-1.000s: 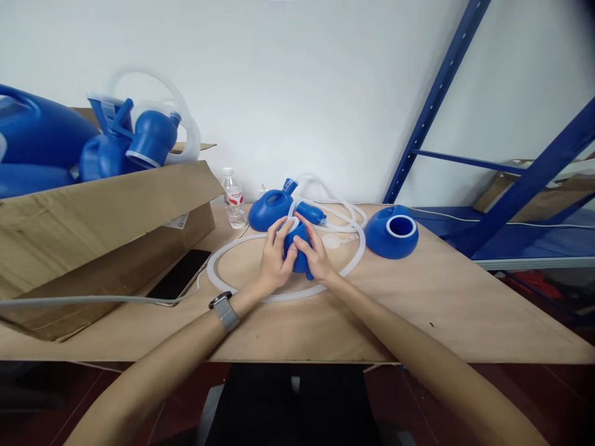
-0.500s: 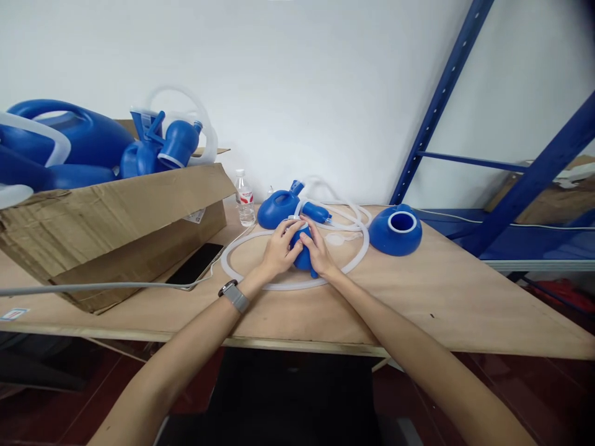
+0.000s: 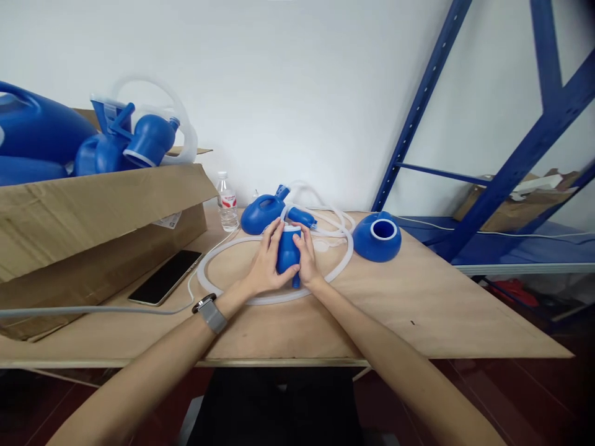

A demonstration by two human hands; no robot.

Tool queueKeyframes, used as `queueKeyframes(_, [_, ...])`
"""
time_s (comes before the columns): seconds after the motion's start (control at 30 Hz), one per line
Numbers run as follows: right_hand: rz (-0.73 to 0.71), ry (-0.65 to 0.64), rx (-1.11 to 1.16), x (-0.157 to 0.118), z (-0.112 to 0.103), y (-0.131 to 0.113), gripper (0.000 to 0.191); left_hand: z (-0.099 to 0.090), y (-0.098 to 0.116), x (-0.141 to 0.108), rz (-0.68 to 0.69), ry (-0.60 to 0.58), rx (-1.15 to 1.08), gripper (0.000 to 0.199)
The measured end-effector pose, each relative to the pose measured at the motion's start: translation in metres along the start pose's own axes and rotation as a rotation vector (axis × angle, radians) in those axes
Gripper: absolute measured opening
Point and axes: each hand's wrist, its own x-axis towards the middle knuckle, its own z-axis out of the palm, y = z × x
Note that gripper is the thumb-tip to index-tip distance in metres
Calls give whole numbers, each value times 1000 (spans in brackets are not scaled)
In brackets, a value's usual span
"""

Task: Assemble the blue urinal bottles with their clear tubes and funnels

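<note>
Between my two hands is a blue cup-like part [image 3: 287, 251] with a white rim at its top and a narrow blue neck pointing down toward me. My left hand [image 3: 268, 263] wraps its left side, and a watch is on that wrist. My right hand [image 3: 305, 255] presses on its right side. Around and under the hands a translucent hose [image 3: 341, 263] lies coiled on the table. Just behind sit a blue bottle with a handle [image 3: 261, 215] and a smaller blue piece [image 3: 301, 217].
A cardboard box [image 3: 106, 204] full of blue parts stands at left, near a phone [image 3: 166, 278] and a cable. A water bottle [image 3: 228, 207] stands by the wall. Right of the hose is a blue container [image 3: 377, 246] with a round opening; blue shelving [image 3: 418, 118] rises beyond.
The view has shifted, so the scene sits further left. My hands have opened around the blue part, with the fingers now at its sides and its white rim in plain sight.
</note>
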Motion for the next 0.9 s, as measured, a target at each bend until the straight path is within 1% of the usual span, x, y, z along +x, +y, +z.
queueKeyframes(0.13, [77,88,77,5,-4,8,37,-5,-3,0,43,-181,26,130])
queueKeyframes(0.17, [89,96,90,6,-5,10,36,-5,-5,0,45,-211,36,134])
queueKeyframes(0.23, [100,102,111,6,-6,13,35,-5,-7,-1,43,-233,52,138])
queueKeyframes(0.4, [119,78,140,5,-7,15,33,-2,-13,-3,49,-220,58,136])
queueKeyframes(0.53, [139,120,105,6,-6,13,36,-1,-17,-2,50,-203,49,137])
queueKeyframes(0.63, [154,145,62,5,-5,8,38,-1,-19,-2,11,-188,31,143])
queueKeyframes(0.73, [185,134,59,3,-2,2,42,-1,-18,-2,-44,-164,9,145])
queueKeyframes(0.9, [229,98,97,-1,1,-3,46,-3,-15,-2,-55,-119,3,146])
